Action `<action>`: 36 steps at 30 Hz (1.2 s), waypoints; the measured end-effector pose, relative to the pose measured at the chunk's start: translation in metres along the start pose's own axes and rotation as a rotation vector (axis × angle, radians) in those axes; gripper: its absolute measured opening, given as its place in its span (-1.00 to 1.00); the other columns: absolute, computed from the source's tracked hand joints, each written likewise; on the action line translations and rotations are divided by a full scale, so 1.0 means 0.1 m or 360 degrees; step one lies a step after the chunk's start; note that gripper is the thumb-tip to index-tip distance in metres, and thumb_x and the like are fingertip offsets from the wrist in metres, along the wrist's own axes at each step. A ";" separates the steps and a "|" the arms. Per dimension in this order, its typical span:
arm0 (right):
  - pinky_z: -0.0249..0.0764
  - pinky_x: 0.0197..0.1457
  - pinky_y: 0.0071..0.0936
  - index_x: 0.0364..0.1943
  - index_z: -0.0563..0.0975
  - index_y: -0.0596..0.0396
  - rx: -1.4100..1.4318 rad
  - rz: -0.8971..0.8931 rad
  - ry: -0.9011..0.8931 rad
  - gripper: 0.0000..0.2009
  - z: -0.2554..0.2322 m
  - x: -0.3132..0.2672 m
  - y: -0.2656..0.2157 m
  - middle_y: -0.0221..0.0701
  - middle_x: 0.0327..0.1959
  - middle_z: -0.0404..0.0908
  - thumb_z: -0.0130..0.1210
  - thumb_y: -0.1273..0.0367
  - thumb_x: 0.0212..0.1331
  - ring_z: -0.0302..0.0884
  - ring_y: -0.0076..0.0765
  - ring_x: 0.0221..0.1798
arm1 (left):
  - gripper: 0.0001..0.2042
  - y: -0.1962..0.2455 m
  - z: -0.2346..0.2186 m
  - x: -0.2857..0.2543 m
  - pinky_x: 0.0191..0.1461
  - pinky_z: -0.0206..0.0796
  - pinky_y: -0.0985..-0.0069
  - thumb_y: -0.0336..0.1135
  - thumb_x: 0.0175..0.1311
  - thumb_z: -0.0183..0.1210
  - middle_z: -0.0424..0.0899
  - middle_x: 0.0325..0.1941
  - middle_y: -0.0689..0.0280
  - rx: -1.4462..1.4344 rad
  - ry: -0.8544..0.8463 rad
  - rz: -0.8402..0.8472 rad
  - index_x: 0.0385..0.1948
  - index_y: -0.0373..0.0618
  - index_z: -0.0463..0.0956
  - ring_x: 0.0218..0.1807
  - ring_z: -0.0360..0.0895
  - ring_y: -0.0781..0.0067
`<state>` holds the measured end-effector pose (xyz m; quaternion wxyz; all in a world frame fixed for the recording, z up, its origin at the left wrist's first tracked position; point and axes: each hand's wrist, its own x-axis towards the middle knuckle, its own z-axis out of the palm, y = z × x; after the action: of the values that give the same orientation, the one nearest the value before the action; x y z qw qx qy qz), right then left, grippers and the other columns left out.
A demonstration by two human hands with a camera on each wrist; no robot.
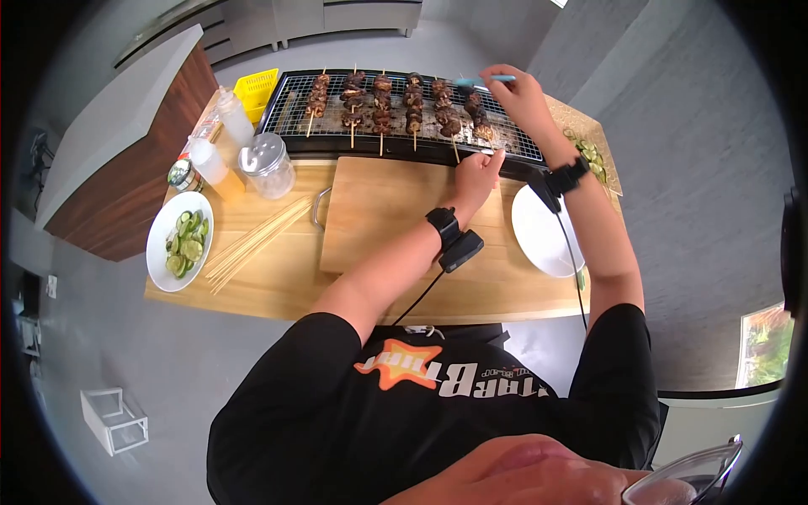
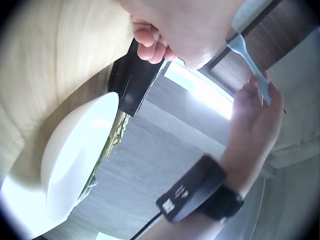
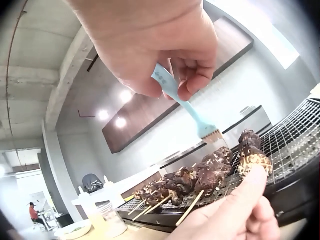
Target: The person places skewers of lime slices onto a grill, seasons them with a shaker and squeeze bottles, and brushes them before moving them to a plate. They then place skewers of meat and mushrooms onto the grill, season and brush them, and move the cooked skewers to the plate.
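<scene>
My right hand [image 1: 520, 99] grips the handle of a light blue basting brush [image 3: 187, 106]. In the right wrist view its bristles hang just above the browned meat on the grill [image 1: 295, 145]. At the grill's front edge my left hand [image 1: 478, 178], fingers curled, pinches the near end of the rightmost meat skewer [image 1: 476, 109]; the stick itself is hidden behind the thumb in the right wrist view. Several other meat skewers [image 1: 382, 101] lie side by side on the wire mesh to its left.
A wooden cutting board [image 1: 387, 219] lies before the grill. To the right stands a white bowl [image 1: 543, 236]; on the left are loose bamboo sticks [image 1: 257, 244], a bowl of sliced limes [image 1: 153, 252], a lidded jar [image 1: 271, 172], squeeze bottles [image 1: 234, 118] and a yellow basket [image 1: 257, 88].
</scene>
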<state>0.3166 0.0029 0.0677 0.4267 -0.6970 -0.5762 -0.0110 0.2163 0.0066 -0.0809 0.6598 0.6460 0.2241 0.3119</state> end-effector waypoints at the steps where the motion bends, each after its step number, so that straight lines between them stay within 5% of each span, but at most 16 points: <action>1: 0.39 -0.38 -0.51 -0.18 0.61 0.15 0.0048 -0.0013 0.0018 -0.75 0.09 0.08 0.04 -0.33 -0.60 0.55 0.09 0.32 0.11 0.42 -0.55 -0.54 | -0.64 0.00 -0.02 -0.04 -0.45 0.31 0.63 -0.03 0.30 0.06 0.53 -0.60 0.32 -0.0182 -0.0016 -0.0094 -0.44 -0.20 0.43 -0.59 0.44 0.57; 4: 0.40 -0.36 -0.48 -0.15 0.60 0.11 0.0078 -0.0045 -0.0060 -0.74 0.27 0.21 0.07 -0.32 -0.61 0.54 0.09 0.31 0.12 0.43 -0.48 -0.54 | -0.62 0.01 -0.09 -0.22 -0.32 0.36 0.60 0.02 0.29 0.06 0.56 -0.48 0.28 -0.0730 -0.0047 -0.0315 -0.29 -0.20 0.41 -0.45 0.50 0.52; 7: 0.35 -0.39 -0.59 -0.12 0.57 0.14 -0.0093 -0.0003 -0.0241 -0.76 0.31 0.19 0.09 -0.41 -0.55 0.54 0.08 0.34 0.19 0.38 -0.64 -0.49 | -0.60 0.05 -0.25 -0.34 -0.19 0.38 0.58 0.03 0.29 0.05 0.58 -0.38 0.24 -0.1165 -0.0003 -0.0429 -0.17 -0.18 0.38 -0.31 0.53 0.48; 10: 0.41 -0.35 -0.47 -0.17 0.58 0.14 -0.0089 0.0099 -0.0230 -0.76 0.24 -0.05 -0.03 -0.26 -0.59 0.55 0.09 0.31 0.14 0.46 -0.41 -0.53 | -0.67 0.12 -0.38 -0.33 -0.18 0.40 0.56 -0.04 0.33 0.01 0.60 -0.36 0.23 -0.1371 0.0110 -0.0508 -0.16 -0.16 0.41 -0.30 0.54 0.44; 13: 0.38 -0.36 -0.61 -0.12 0.55 0.18 -0.0110 0.0032 -0.0374 -0.79 0.08 -0.41 -0.30 -0.42 -0.54 0.53 0.05 0.39 0.21 0.40 -0.61 -0.49 | -0.73 0.14 -0.49 -0.26 -0.21 0.42 0.55 -0.14 0.37 -0.05 0.61 -0.40 0.26 -0.1311 0.0077 -0.0469 -0.19 -0.18 0.45 -0.35 0.55 0.45; 15: 0.46 -0.25 -0.52 -0.12 0.54 0.20 -0.0161 -0.0203 -0.0345 -0.79 0.02 -0.68 -0.39 -0.29 -0.30 0.59 0.04 0.41 0.23 0.50 -0.48 -0.37 | -0.77 0.14 -0.54 -0.24 -0.28 0.40 0.60 -0.22 0.38 -0.08 0.60 -0.43 0.29 -0.1235 0.0058 -0.0450 -0.19 -0.18 0.46 -0.39 0.53 0.50; 17: 0.48 -0.29 -0.41 -0.14 0.56 0.15 -0.0120 -0.0297 -0.0278 -0.79 -0.02 -0.90 -0.43 -0.20 -0.32 0.63 0.08 0.39 0.17 0.55 -0.20 -0.46 | -0.80 0.14 -0.58 -0.22 -0.36 0.39 0.65 -0.31 0.40 -0.10 0.59 -0.46 0.31 -0.1160 0.0042 -0.0428 -0.19 -0.19 0.47 -0.44 0.52 0.54; 20: 0.47 -0.31 -0.43 -0.14 0.57 0.15 -0.0050 -0.0126 -0.0318 -0.80 -0.16 -1.11 -0.60 -0.19 -0.30 0.62 0.08 0.41 0.18 0.53 -0.23 -0.47 | -0.83 0.11 -0.60 -0.19 -0.47 0.31 0.70 -0.34 0.38 -0.06 0.56 -0.53 0.37 -0.0954 0.0095 -0.0339 -0.24 -0.20 0.48 -0.54 0.46 0.64; 27: 0.41 -0.38 -0.51 -0.09 0.56 0.13 -0.0034 0.0066 -0.0076 -0.78 -0.34 -0.98 -0.49 -0.33 -0.46 0.59 0.06 0.36 0.25 0.41 -0.55 -0.53 | -0.84 0.05 -0.66 -0.16 -0.55 0.20 0.64 -0.32 0.29 0.06 0.51 -0.63 0.36 -0.0510 0.0138 -0.0046 -0.41 -0.22 0.48 -0.64 0.36 0.64; 34: 0.47 -0.31 -0.51 -0.08 0.56 0.13 -0.0101 0.0138 -0.0092 -0.77 -0.08 -0.54 -0.29 -0.27 -0.46 0.63 0.08 0.34 0.25 0.59 -0.48 -0.41 | -0.86 0.09 -0.65 -0.23 -0.54 0.14 0.65 -0.37 0.27 0.09 0.47 -0.64 0.37 -0.0567 0.0076 -0.0039 -0.42 -0.25 0.45 -0.62 0.31 0.63; 36: 0.33 -0.40 -0.58 -0.07 0.55 0.14 -0.0031 -0.0007 -0.0016 -0.76 0.07 -0.36 -0.13 -0.42 -0.48 0.57 0.07 0.33 0.27 0.38 -0.62 -0.47 | -0.85 0.10 -0.65 -0.24 -0.53 0.15 0.64 -0.36 0.26 0.10 0.48 -0.64 0.37 -0.0553 0.0070 -0.0047 -0.41 -0.27 0.45 -0.61 0.32 0.62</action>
<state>0.2909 -0.0221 0.0526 0.4171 -0.6999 -0.5796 -0.0141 0.1529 0.0362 -0.0778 0.7609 0.5119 0.1908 0.3503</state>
